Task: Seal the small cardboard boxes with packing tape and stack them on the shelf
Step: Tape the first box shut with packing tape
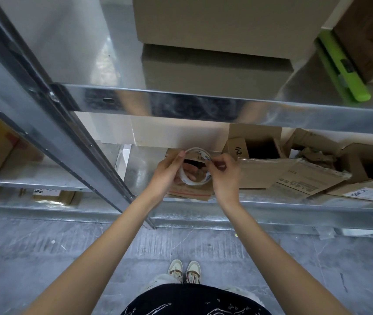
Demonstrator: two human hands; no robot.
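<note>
A roll of clear packing tape is held up in front of the lower shelf. My left hand grips the roll from the left, with fingers inside its ring. My right hand pinches the tape's edge at the roll's upper right. Directly behind the roll lies a small cardboard box on the lower metal shelf, mostly hidden by my hands.
Open and flattened cardboard boxes crowd the lower shelf to the right. Two large closed boxes and a green cutter-like tool sit on the upper shelf. A steel upright runs diagonally at left. Grey floor lies below.
</note>
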